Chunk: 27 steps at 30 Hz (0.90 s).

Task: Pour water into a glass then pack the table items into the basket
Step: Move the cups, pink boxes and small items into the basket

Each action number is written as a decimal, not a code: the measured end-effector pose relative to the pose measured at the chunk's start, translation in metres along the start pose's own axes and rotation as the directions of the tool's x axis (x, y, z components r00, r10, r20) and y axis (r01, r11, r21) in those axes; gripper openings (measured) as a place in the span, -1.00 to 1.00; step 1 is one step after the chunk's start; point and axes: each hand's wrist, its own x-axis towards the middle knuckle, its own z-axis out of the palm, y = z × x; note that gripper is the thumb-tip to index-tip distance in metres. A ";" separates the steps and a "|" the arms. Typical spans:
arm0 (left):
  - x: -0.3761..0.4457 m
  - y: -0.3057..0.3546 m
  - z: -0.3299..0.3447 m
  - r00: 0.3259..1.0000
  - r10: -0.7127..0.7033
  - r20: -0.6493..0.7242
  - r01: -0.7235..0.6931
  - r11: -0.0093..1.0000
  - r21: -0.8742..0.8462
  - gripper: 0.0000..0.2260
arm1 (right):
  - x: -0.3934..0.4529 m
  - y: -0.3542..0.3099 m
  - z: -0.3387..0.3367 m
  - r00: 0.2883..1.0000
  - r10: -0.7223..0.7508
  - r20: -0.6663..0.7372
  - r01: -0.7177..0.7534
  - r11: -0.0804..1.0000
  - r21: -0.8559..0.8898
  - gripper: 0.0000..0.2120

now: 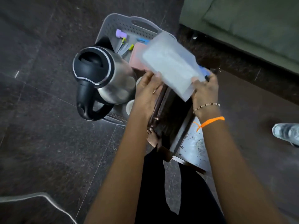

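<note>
A clear plastic box point(171, 63) is held tilted over the grey perforated basket point(113, 21), which stands on the dark floor. My left hand point(146, 92) grips the box's near left edge and my right hand point(204, 90) grips its near right corner. A steel electric kettle point(103, 78) with a black lid and handle stands in the basket's left part. A pink box point(136, 57) lies under the clear one. Small purple, yellow and blue items point(124, 41) lie at the basket's far end. A white cup point(130, 107) shows beside the kettle.
A dark wooden table edge point(166, 120) and a wet metal surface point(194, 143) lie below my arms. A green sofa point(252, 21) fills the upper right. Someone's grey shoe point(286, 132) is at the right edge. A white cable point(48, 201) runs across the floor at lower left.
</note>
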 end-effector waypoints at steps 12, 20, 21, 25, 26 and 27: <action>0.003 0.000 -0.032 0.998 -0.052 -0.034 0.058 0.975 0.213 -0.83 | 0.065 -0.005 0.147 0.980 -0.113 0.166 0.194 0.744 -0.639 -0.66; 0.004 0.005 -0.026 0.999 -0.029 -0.043 0.039 0.960 0.278 -0.85 | 0.059 -0.008 0.151 0.943 -0.220 0.248 0.288 0.173 -0.942 -0.69; 0.004 0.005 -0.026 0.998 -0.021 -0.051 0.034 0.959 0.283 -0.85 | 0.060 -0.007 0.148 0.946 -0.227 0.233 0.273 0.167 -0.947 -0.69; 0.006 0.005 -0.027 0.997 0.001 -0.075 0.020 0.961 0.278 -0.82 | 0.060 -0.002 0.146 0.975 -0.017 0.221 0.194 0.542 -0.818 -0.72; 0.006 0.003 -0.026 0.997 0.005 -0.076 0.016 0.959 0.283 -0.82 | 0.059 -0.002 0.145 0.976 0.014 0.217 0.155 0.654 -0.740 -0.66; 0.006 0.002 -0.026 0.997 0.010 -0.079 0.013 0.958 0.288 -0.83 | 0.056 -0.003 0.143 0.974 0.044 0.222 0.121 0.730 -0.673 -0.64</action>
